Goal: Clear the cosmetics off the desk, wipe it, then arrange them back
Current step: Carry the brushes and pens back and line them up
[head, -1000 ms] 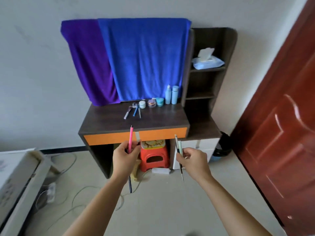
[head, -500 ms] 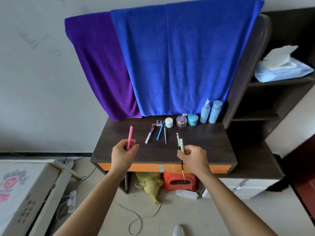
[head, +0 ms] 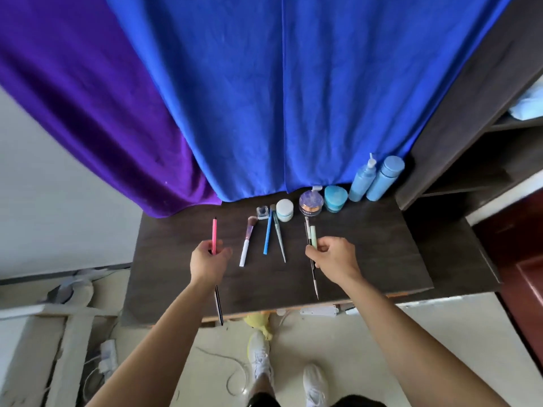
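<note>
While cosmetics line the desk (head: 367, 245), arranging-back seems underway | left hand (head: 209, 261) grips pink pencil (head: 214, 233) | right hand (head: 336, 259) pinches green pen (head: 313, 236), thin liner (head: 314, 277) | next: lay them flat beside makeup brush (head: 248, 239)

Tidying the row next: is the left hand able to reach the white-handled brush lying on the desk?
Probably yes for reach: the white-handled brush lies just right of the left hand, nothing between. But that hand grips a pink pencil, so taking it would be awkward.
</note>
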